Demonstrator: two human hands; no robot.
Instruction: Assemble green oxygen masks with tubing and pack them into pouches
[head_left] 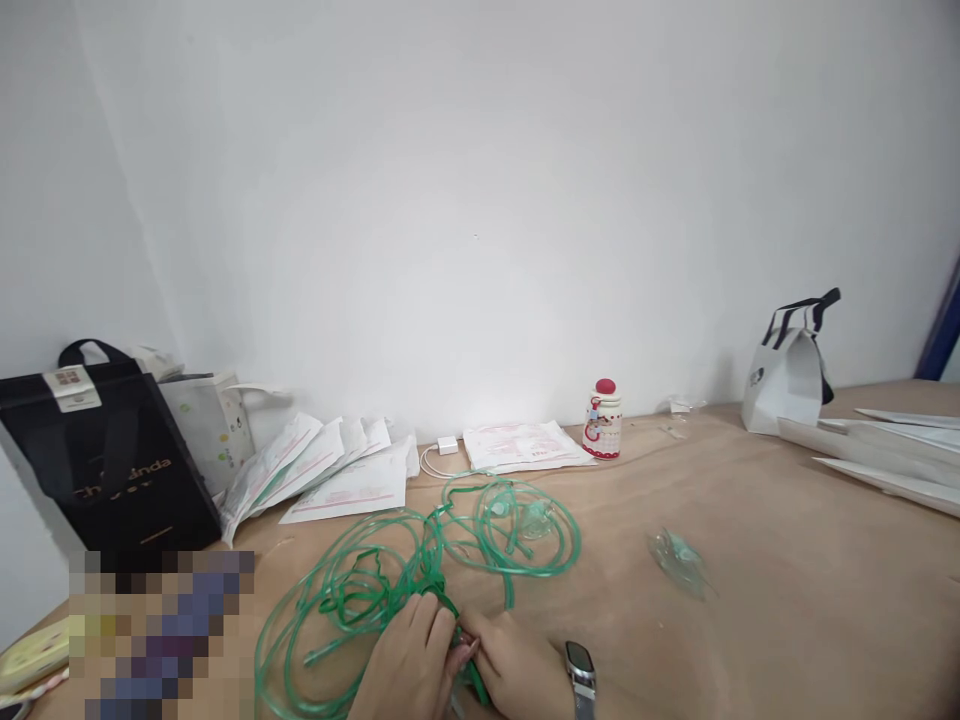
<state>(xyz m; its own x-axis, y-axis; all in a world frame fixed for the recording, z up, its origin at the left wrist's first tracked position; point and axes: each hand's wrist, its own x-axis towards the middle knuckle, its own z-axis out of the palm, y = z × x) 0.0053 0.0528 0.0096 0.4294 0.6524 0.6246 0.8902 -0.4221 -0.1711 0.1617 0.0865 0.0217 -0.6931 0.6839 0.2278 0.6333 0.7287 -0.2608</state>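
Observation:
Close together at the bottom centre, my left hand (411,655) and my right hand (517,662) are both closed, fingertips meeting. A dark green elastic strap (478,685) runs between them, pinched in the fingers; what else they hold is hidden. Left of and behind my left hand lies a tangle of clear green tubing (289,625), with more green straps (352,603) in it. Beyond the hands is a second coil of green tubing (574,545), with a clear green oxygen mask (537,520) inside it. Another clear mask (679,562) lies apart on the right.
White paper packets (352,490) lean at the back left beside a black paper bag (112,470). Along the wall are a white charger (447,445), a flat packet (525,445) and a red-capped bottle (602,425). A white bag (784,385) and more packets (885,460) stand right.

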